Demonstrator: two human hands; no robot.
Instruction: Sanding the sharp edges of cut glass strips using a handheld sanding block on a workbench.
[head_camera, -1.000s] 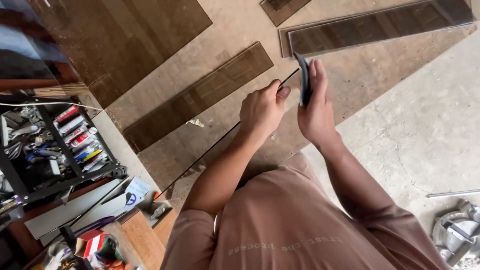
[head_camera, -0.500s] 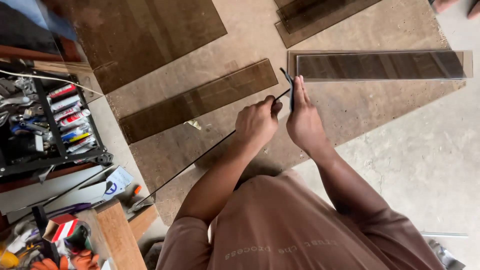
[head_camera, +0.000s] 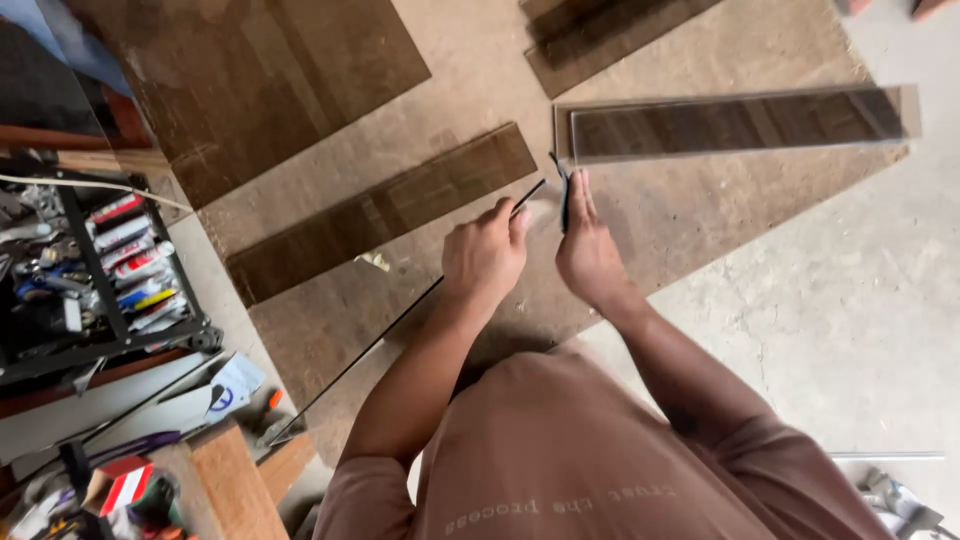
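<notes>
Head view looks straight down on a person crouched over a big brown board (head_camera: 700, 230) on the concrete floor. Both hands meet at the upper end of a long, thin dark strip (head_camera: 400, 315) held on edge — its long axis slants from that end down and to the left, ending near a cluttered tool rack (head_camera: 90, 270). The left hand (head_camera: 485, 255) is curled around the strip's top edge in a closed grip, fingers clenched on it. The right hand (head_camera: 590, 250) stands just beside it, fingers straight and pressed flat against the strip's end. So the strip trails back along the left forearm, away from the right one. Beyond the fingertips lies a long tinted panel (head_camera: 735, 122), crosswise; another tinted panel (head_camera: 380, 215) lies to the left, roughly parallel to the strip.
</notes>
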